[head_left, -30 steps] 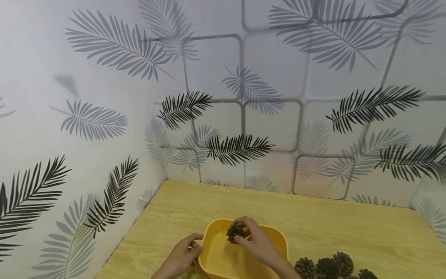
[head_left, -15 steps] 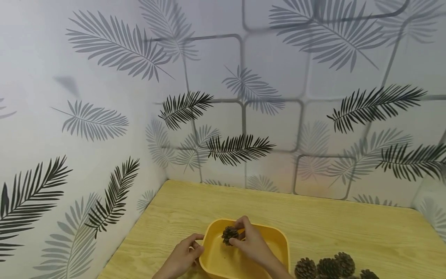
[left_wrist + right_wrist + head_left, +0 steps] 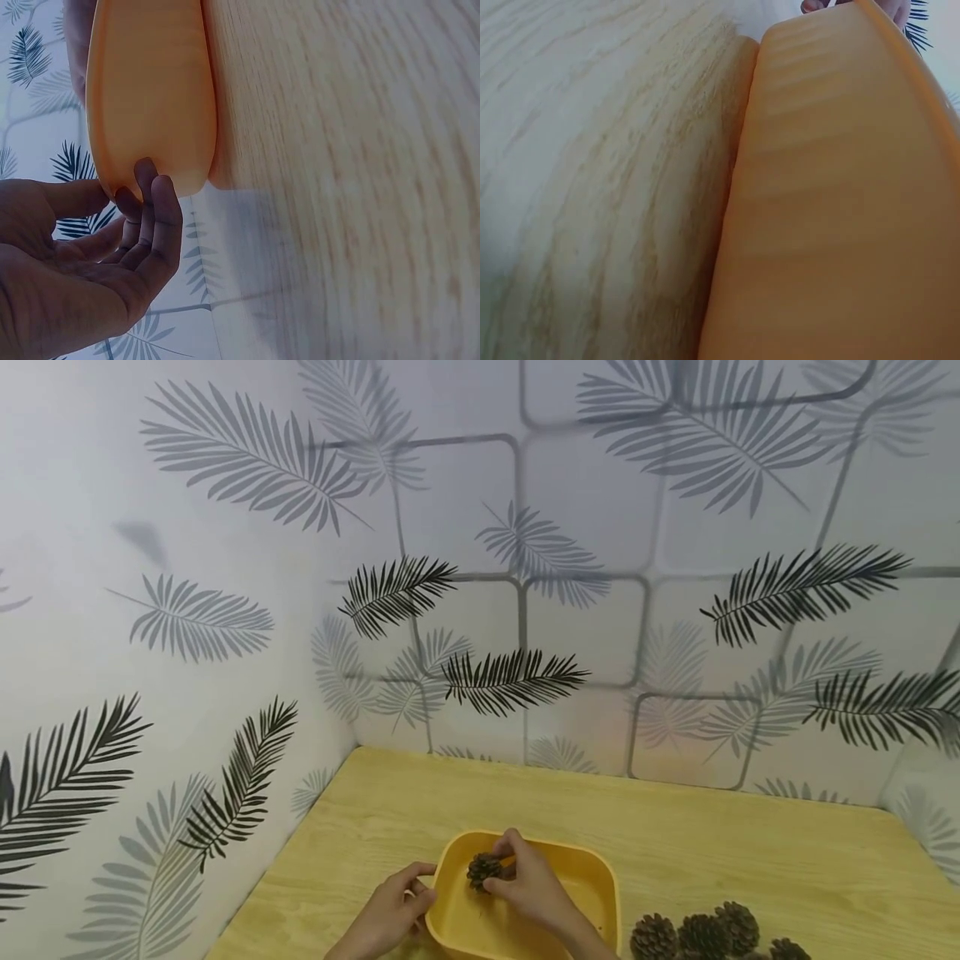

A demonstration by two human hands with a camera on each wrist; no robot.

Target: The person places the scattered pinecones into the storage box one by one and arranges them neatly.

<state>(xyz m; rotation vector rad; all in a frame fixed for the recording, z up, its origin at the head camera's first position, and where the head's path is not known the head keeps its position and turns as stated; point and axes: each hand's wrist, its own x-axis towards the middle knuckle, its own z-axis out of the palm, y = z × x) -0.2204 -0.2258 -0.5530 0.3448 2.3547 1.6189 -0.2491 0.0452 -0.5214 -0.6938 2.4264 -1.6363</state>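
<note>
A yellow plastic bin with rounded corners stands on the table in the head view. My right hand reaches over it and pinches a brown pine cone between thumb and fingers, above the bin's left part. At the bin's left end, my left hand holds the rim. The left wrist view shows the left thumb at the rim and bent fingers against the outer wall. Only the bin's outer side fills much of the right wrist view; the pine cone is hidden there.
Several pine cones lie in a group on the wood-grain table, right of the bin and partly cut off by the frame. Leaf-patterned walls stand behind the table and along its left side.
My right hand has moved a little left with the pine cone, over the bin. The left hand stays at the rim.
</note>
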